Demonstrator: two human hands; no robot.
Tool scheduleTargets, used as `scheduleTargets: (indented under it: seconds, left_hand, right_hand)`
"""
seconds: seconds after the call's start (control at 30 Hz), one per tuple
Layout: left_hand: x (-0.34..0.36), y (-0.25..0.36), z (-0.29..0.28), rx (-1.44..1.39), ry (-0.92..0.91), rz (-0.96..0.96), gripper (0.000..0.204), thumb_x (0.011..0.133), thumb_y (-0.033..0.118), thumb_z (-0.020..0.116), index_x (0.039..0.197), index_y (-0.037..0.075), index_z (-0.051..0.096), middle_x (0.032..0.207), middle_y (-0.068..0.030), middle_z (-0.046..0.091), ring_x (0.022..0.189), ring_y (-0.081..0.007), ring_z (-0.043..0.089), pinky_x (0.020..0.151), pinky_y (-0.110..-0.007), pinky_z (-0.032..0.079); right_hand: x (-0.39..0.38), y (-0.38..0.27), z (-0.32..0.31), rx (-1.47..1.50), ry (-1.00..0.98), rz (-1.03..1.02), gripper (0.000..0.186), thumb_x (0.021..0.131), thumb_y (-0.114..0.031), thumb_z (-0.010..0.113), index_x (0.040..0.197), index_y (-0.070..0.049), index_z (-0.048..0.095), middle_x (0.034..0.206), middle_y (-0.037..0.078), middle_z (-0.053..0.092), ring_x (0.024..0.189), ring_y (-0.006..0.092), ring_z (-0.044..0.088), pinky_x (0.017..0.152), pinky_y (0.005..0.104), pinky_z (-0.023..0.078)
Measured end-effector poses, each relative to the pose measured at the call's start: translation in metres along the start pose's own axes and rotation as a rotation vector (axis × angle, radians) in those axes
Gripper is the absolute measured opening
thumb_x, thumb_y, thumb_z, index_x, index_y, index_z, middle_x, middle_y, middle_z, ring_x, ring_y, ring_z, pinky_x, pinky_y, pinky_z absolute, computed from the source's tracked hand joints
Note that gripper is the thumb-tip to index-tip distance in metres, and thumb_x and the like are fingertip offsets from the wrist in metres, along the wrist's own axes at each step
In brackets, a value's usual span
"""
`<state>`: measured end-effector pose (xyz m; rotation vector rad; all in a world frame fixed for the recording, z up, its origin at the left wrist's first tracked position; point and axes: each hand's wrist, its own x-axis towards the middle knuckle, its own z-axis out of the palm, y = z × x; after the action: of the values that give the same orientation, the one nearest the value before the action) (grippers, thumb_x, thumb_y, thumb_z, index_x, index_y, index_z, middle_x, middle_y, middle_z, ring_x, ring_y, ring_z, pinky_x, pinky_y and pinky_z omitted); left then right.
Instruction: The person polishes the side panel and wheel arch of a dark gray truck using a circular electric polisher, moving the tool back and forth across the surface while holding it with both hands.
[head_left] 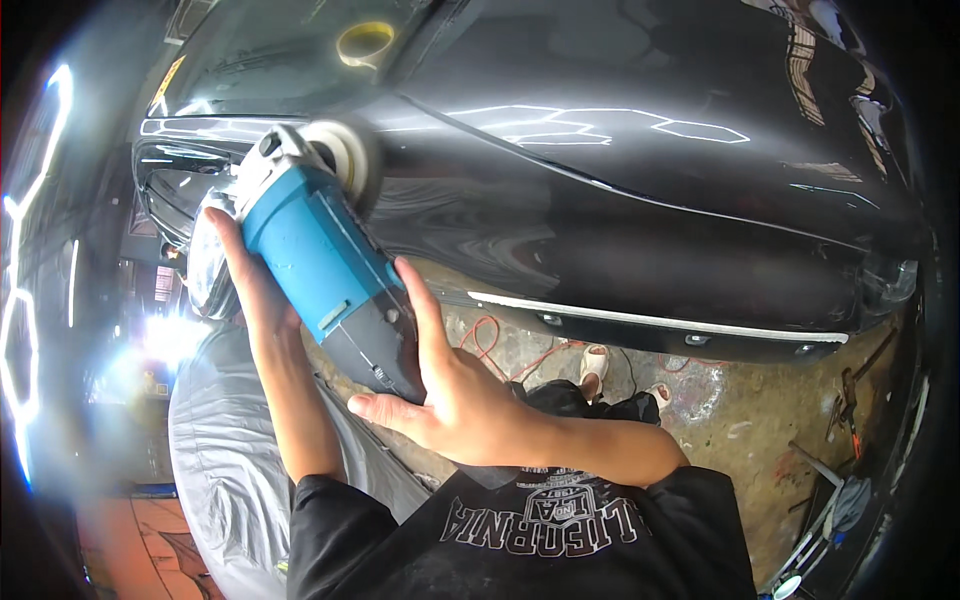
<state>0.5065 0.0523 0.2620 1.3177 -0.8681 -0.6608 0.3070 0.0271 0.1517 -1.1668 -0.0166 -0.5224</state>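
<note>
One blue-and-grey handheld electric polisher [325, 270], its single pale round foam pad [340, 152] pressed against the glossy black car body panel [620, 200]. Two bare hands: left hand [245, 265] wrapped closed around the machine's front end near the head, right hand [450, 385] with fingers [420, 300] gripping the grey rear body. One orange cable [520, 355] lies on the concrete floor [740, 410] beneath the car.

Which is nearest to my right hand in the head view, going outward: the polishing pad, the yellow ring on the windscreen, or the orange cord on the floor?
From the right hand:
1. Orange cord, on the floor just right of it, below the car.
2. Polishing pad, up-left at the polisher's head, against the black panel.
3. Yellow ring, top of frame, behind the windscreen.
</note>
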Motion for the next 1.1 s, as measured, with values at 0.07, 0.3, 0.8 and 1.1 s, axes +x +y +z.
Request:
scheduleTargets:
  seconds: [0.07,0.3,0.8,1.1]
  left_hand:
    - [0.003,0.004,0.011,0.016,-0.023,-0.014,0.073,0.096,0.064,0.042,0.133,0.002,0.052,0.116,-0.0170,0.066,0.097,-0.0237,0.068,0.086,-0.038,0.057]
    - [0.013,0.017,0.040,0.180,0.068,-0.099,0.070,0.098,0.058,0.042,0.133,-0.002,0.052,0.116,-0.0180,0.066,0.099,-0.0252,0.068,0.088,-0.038,0.056]
    - [0.011,0.018,0.047,0.211,0.192,-0.053,0.065,0.097,0.055,0.046,0.127,-0.001,0.057,0.109,-0.0172,0.068,0.091,-0.0232,0.070,0.081,-0.035,0.059]
    - [-0.029,-0.043,0.050,-0.022,0.386,0.093,0.064,0.097,0.056,0.039,0.130,0.003,0.053,0.115,-0.0140,0.064,0.097,-0.0237,0.065,0.085,-0.036,0.053]
  right_hand:
    - [-0.005,-0.010,-0.004,0.002,-0.003,0.011,0.111,0.091,-0.031,0.071,0.151,-0.002,-0.018,0.148,0.033,0.030,0.135,0.0364,0.040,0.111,0.0413,0.031]
    - [-0.009,-0.038,-0.017,0.022,0.071,-0.049,0.109,0.093,-0.033,0.068,0.150,-0.001,-0.019,0.145,0.031,0.031,0.124,0.0320,0.050,0.106,0.0407,0.037]
    - [-0.005,-0.045,-0.028,0.072,-0.029,0.092,0.105,0.095,-0.029,0.066,0.151,-0.005,-0.019,0.130,0.026,0.047,0.086,0.0215,0.064,0.078,0.0333,0.052]
    - [-0.038,-0.037,-0.058,-0.240,-0.108,0.194,0.110,0.086,-0.035,0.075,0.153,-0.005,-0.008,0.135,0.039,0.043,0.120,0.0482,0.054,0.101,0.0453,0.044]
